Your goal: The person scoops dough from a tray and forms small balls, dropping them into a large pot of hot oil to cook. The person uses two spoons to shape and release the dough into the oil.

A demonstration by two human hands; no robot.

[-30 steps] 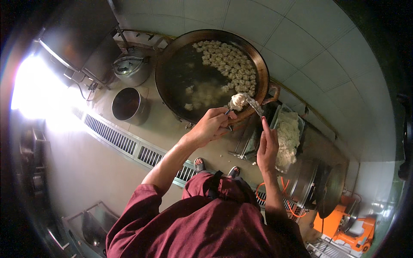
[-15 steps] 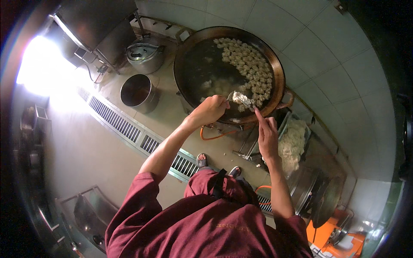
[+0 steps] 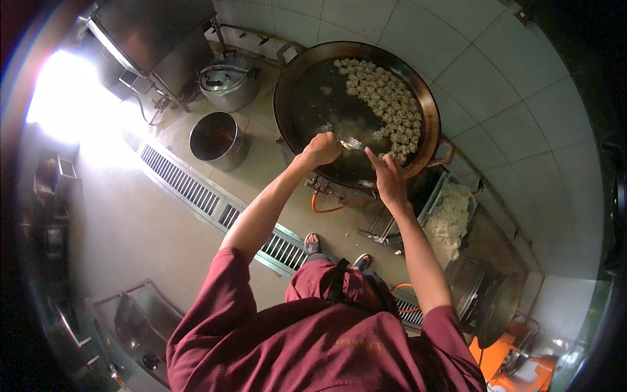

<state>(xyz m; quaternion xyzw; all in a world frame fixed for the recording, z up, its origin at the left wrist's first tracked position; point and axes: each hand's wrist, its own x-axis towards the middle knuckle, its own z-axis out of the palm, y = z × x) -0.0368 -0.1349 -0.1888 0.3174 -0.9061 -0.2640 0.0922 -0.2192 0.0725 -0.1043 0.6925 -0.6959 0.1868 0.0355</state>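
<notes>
Over the near part of a large wok (image 3: 279, 124) of dark liquid, my two hands come close together. My left hand (image 3: 323, 149) is closed round the handle of a metal spoon (image 3: 345, 140). In my right hand (image 3: 390, 179) is a second metal utensil (image 3: 358, 146), apparently a spoon, its index finger stretched along it. Their tips meet, with a little pale paste at them. Many pale lumps (image 3: 385, 98) float crowded along the wok's far and right side. A tray (image 3: 428, 209) to the right holds a pile of whitish paste (image 3: 449, 215).
An open metal pot (image 3: 215, 138) and a lidded pot (image 3: 225, 81) stand left of the wok. An orange hose (image 3: 336, 208) runs under the burner. A drain grate (image 3: 179, 176) crosses the floor near my feet. Tiled wall (image 3: 431, 39) lies behind the wok.
The white lump of paste on the spoon is mostly gone, leaving the metal showing. My right hand has moved slightly left and down; the view has shifted a little.
</notes>
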